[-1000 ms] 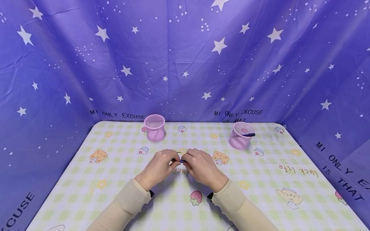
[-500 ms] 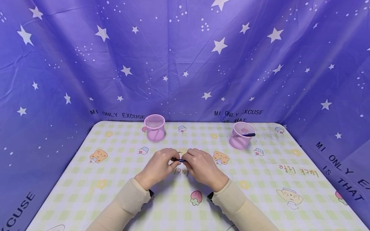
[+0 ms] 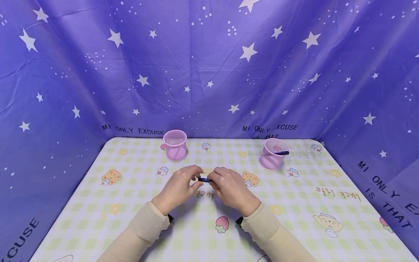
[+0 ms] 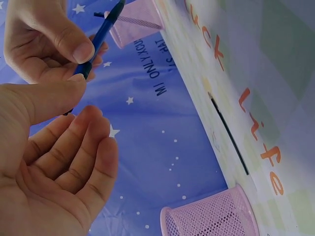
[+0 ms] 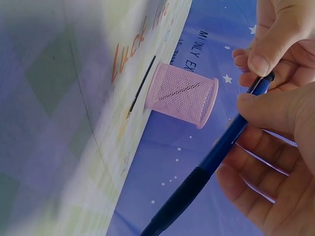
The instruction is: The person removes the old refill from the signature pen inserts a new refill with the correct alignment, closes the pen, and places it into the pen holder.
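Note:
A blue pen [image 3: 204,179] with a dark grip section lies between the two hands above the table's middle. My right hand [image 3: 229,185] holds it between thumb and fingers; in the right wrist view the dark grip [image 5: 179,201] points to the lower left. My left hand [image 3: 178,187] is at the pen's other end, thumb and fingers spread apart in the head view. In the left wrist view its thumb [image 4: 64,93] overlaps that end, and its fingers bend loosely; firm contact is hard to tell. Beyond the hands lies a thin dark pen refill [image 4: 230,135] with a metallic tip.
A pink mesh pen holder [image 3: 175,146] stands at the back left. Another pink mesh holder [image 3: 271,156] at the back right has a dark pen [image 3: 282,153] leaning out over its rim. A checked cloth [image 3: 140,211] covers the table; a purple starry curtain [image 3: 209,105] hangs behind.
My left thumb and fingers have spread, baring more of the pen's left end. Both hands have drifted slightly forward and apart, and the pen stays with the right hand. The holders have not moved.

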`<state>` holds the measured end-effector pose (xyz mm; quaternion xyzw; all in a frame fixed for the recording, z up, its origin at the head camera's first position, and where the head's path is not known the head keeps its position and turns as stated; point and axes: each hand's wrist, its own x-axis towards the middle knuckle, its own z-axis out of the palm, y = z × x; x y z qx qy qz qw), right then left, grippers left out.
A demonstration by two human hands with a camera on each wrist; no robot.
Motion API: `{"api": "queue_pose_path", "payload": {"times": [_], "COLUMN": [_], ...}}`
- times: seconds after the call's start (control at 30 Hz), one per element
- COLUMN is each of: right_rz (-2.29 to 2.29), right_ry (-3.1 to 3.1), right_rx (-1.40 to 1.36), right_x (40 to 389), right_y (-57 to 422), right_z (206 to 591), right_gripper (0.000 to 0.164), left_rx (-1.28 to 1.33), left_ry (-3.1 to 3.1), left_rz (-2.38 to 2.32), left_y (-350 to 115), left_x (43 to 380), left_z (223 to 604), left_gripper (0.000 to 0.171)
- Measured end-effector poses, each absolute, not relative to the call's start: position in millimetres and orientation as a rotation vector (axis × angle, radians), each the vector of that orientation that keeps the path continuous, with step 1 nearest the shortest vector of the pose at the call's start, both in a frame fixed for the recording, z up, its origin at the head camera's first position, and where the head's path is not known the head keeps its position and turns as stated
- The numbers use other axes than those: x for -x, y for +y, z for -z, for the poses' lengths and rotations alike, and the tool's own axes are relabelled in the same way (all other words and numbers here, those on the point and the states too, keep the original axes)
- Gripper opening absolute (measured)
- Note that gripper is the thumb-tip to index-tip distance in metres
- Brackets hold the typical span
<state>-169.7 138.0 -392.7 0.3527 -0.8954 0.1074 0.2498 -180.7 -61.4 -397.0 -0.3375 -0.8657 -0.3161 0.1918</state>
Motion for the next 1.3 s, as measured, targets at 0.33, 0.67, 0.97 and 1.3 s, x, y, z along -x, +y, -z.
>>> {"api": "queue_pose_path", "payload": {"times": [0.33, 0.67, 0.97, 1.3], "right_rz": [-0.306, -0.336, -0.386, -0.413], "right_ry": [-2.449, -2.456, -2.442, -2.475], "right_rx": [-0.927, -0.891, -0.871, -0.812], "right_x": [170.5, 172.5, 174.3, 172.5], "right_y": [139.6, 141.9, 148.8, 163.3], "right_z": [389.9, 386.0, 383.5, 378.5], "right_gripper": [0.01, 0.01, 0.011, 0.011], "left_rx": [0.924, 0.904, 0.895, 0.94], "left_ry": [-2.434, -2.484, -2.529, -2.532], "left_rz": [0.917, 0.94, 0.938, 0.964], "left_y": [-62.9, -61.0, -57.2, -42.0], "left_x": [182.3, 186.1, 193.1, 202.7], "left_z": [397.7, 400.6, 402.3, 402.0], "left_gripper": [0.03, 0.029, 0.03, 0.029]}}
